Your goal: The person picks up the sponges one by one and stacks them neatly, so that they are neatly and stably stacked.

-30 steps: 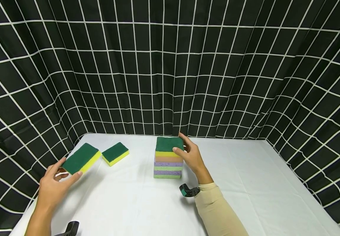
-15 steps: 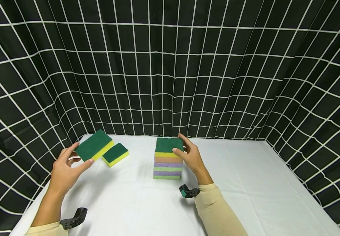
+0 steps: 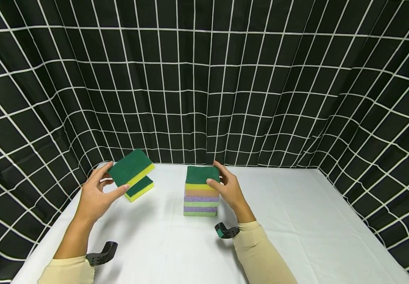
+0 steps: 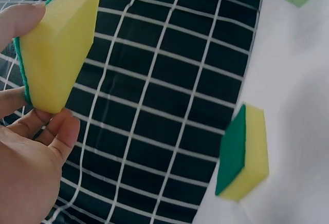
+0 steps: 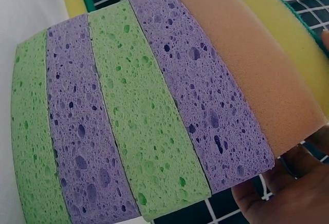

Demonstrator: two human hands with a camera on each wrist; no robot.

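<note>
My left hand (image 3: 96,193) grips a scouring sponge (image 3: 130,167), dark green on top and yellow below, and holds it raised and tilted. In the left wrist view, the thumb and fingers pinch that sponge (image 4: 61,44) at its end. Partly behind it in the head view, a second green-and-yellow sponge (image 3: 142,191) lies on the table. My right hand (image 3: 231,189) holds the right end of the top green-and-yellow sponge (image 3: 203,174) on a stack. Under it sit a peach sponge (image 5: 252,59) and several purple and light green porous sponges (image 5: 149,111).
A white cloth (image 3: 297,221) covers the table. Black curtains (image 3: 204,79) with a white grid stand around its back and sides. A black wrist-worn device (image 3: 103,254) sits on the left wrist, another wrist-worn device (image 3: 226,230) on the right.
My left hand has carried its sponge right and toward the back, so it now overlaps the sponge lying on the table. The right hand stays at the stack.
</note>
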